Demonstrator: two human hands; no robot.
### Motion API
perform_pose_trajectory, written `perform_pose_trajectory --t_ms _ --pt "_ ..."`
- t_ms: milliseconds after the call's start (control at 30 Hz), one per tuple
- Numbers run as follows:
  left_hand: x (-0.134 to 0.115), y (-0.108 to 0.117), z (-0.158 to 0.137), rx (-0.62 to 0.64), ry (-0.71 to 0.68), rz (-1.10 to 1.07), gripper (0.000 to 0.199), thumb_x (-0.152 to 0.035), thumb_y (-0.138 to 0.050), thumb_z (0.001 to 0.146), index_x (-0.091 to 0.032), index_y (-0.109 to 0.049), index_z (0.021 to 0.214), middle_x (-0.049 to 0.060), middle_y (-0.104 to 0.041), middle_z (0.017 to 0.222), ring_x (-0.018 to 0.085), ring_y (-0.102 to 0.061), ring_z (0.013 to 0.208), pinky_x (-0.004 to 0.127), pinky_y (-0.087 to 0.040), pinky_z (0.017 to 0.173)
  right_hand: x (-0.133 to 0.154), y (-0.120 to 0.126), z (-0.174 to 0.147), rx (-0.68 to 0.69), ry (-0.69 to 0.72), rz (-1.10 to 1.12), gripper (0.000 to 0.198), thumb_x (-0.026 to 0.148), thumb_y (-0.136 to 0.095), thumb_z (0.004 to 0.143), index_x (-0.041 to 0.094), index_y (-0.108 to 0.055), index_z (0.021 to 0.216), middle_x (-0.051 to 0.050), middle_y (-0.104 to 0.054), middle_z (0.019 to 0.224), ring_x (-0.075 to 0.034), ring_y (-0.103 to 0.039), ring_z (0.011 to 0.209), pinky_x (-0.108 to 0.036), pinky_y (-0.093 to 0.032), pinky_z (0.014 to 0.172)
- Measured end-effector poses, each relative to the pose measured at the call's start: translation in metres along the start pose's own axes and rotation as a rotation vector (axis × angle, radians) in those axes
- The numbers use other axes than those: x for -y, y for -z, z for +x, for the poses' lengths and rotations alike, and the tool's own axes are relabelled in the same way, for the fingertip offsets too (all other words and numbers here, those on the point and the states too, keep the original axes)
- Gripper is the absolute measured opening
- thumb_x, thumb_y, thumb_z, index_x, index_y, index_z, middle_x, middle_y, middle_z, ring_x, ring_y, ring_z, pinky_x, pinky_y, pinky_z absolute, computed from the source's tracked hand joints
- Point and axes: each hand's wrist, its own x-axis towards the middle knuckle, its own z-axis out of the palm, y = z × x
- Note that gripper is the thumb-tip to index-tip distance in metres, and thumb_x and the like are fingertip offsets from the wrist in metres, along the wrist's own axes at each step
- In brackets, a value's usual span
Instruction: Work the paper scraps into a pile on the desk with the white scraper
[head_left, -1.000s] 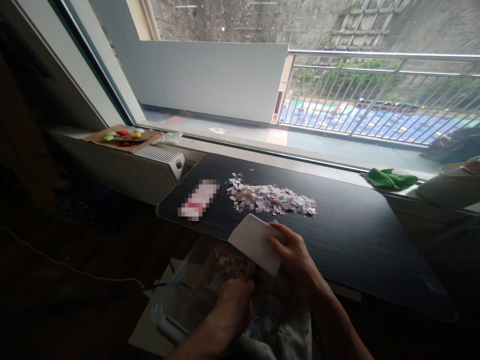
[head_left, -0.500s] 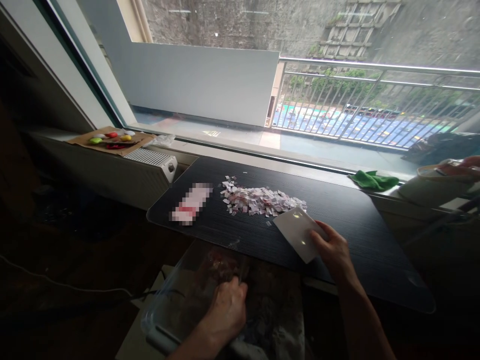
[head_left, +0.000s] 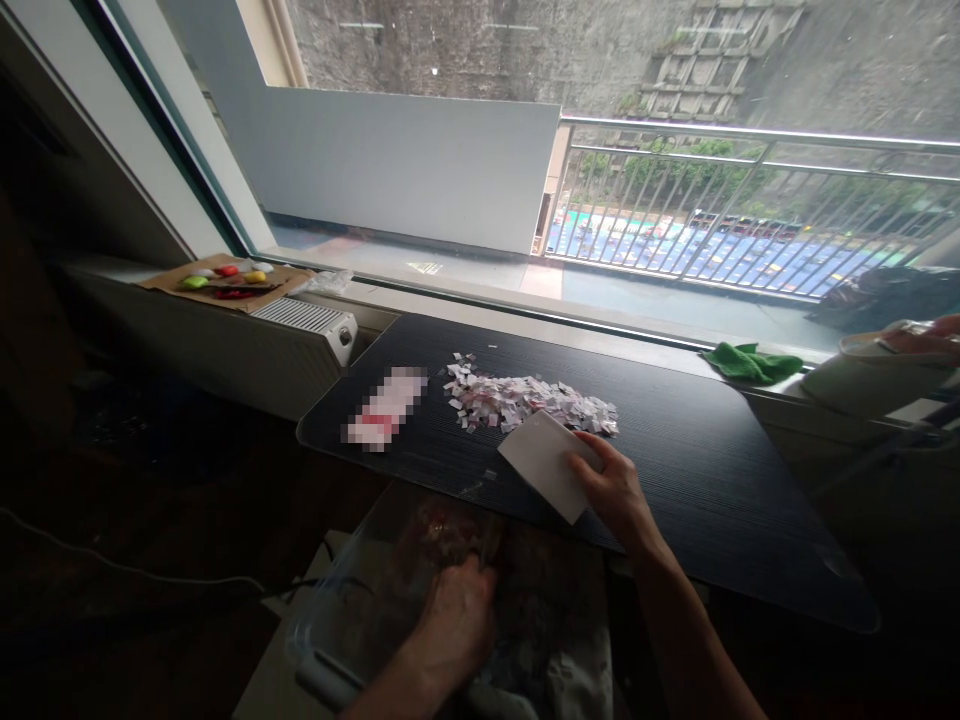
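Note:
My right hand [head_left: 611, 485] pinches a stiff white rectangular card [head_left: 546, 465], tilted with its lower edge near the dark tabletop [head_left: 675, 440]. Just beyond the card spreads a pile of small white paper scraps [head_left: 517, 400], some with pinkish print. One loose scrap [head_left: 490, 474] lies left of the card, close to the front edge. Below that edge, my left hand [head_left: 459, 605] is closed at a clear plastic box [head_left: 341, 590] and appears to grip its rim. Dim light hides the fingertips and most of the box's contents.
A blurred pink-and-white item [head_left: 386, 408] lies on the table's left side. A green cloth [head_left: 754, 363] is on the windowsill beside a pale bucket [head_left: 847, 375]. Cardboard with colourful items [head_left: 225, 278] sits on the radiator [head_left: 300, 340]. A cable [head_left: 135, 565] crosses the floor.
My right hand has moved left with the white card, and the loose scrap has shifted left toward the front edge. My left hand stays at the box.

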Motion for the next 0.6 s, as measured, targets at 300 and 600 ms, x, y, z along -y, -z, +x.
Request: perform_pose_trajectory --t_ms 300,600 --pt "-0.007 0.015 0.001 0.089 0.065 -0.039 0.029 -0.016 -0.042 0.078 -0.014 -0.063 0.099 0.015 -0.06 0.1 0.025 -0.062 0.087 0.038 -0.048 0.077 0.009 -0.03 -0.037 0.242 0.027 0.084 0.04 0.032 -0.055 0.069 0.016 -0.065 0.103 -0.004 -0.067 0.082 -0.016 -0.059 0.066 -0.024 -0.047 0.056" --pt "-0.006 0.011 -0.002 0.038 0.013 -0.038 0.031 -0.011 -0.041 0.075 -0.013 -0.062 0.098 0.015 -0.06 0.1 0.026 -0.062 0.088 0.038 -0.048 0.079 0.023 -0.025 -0.008 -0.049 0.234 -0.136 0.039 0.033 -0.051 0.074 0.021 -0.062 0.109 -0.005 -0.068 0.091 -0.02 -0.061 0.075 -0.031 -0.048 0.069"
